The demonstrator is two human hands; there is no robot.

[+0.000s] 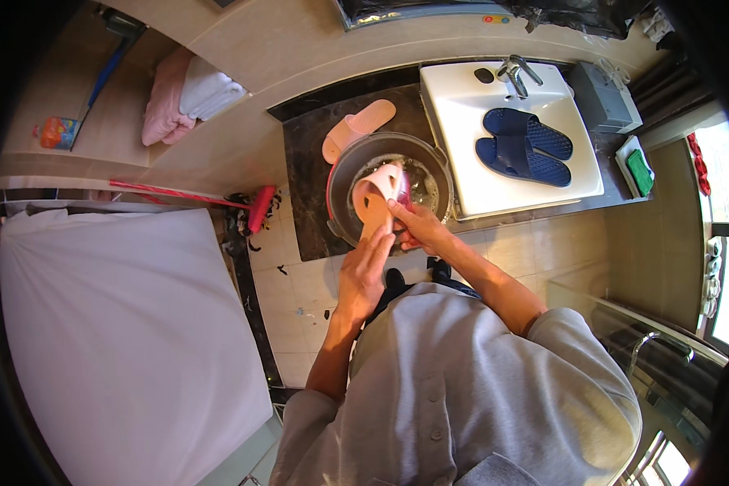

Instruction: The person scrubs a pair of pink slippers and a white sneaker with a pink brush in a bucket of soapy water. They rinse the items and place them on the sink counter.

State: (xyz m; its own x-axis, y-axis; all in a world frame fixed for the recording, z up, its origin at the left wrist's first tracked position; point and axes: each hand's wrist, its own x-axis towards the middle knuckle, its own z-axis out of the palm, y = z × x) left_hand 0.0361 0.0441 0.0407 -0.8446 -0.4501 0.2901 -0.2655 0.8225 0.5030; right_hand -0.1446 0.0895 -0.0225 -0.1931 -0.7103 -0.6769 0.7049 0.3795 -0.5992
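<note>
A pink slipper is held tilted over a round metal basin that stands on a dark counter. My left hand grips the slipper's near end from below. My right hand is closed on something red-pink pressed against the slipper's side; what it is I cannot make out. A second pink slipper lies on the counter just behind the basin.
A white sink to the right holds two dark blue slippers below a chrome tap. A red broom lies on the floor at left, beside a white sheet. Folded towels sit on a shelf.
</note>
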